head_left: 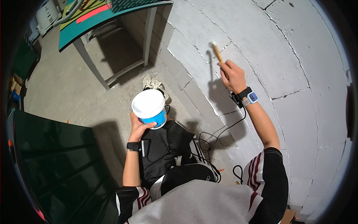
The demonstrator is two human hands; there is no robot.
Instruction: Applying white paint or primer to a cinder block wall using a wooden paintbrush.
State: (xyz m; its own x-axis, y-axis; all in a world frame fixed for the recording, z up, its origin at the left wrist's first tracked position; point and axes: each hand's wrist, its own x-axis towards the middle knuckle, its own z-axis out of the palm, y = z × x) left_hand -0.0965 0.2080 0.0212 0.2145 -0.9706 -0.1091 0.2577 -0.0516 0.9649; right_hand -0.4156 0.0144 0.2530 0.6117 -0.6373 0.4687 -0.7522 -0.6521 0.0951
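Observation:
My left hand (138, 126) is wrapped round the lower side of a white plastic bucket (148, 103) with a blue label, held above my lap. The inside of the bucket looks white. In my right hand (234, 77) is a paintbrush (217, 52) with a yellowish wooden handle. Its pale bristle end points up and away from me, at the block wall (257, 52), and is slightly blurred. Whether the bristles touch the wall I cannot tell. Much of the wall is white, with dark cracks and joints between the blocks; its lower courses look greyer.
A green-topped table (100, 18) with grey metal legs stands against the wall at the far left. A dark green cabinet (59, 160) is close on my left. A black cable (227, 128) hangs from my right wrist. Concrete floor (63, 82) lies between table and cabinet.

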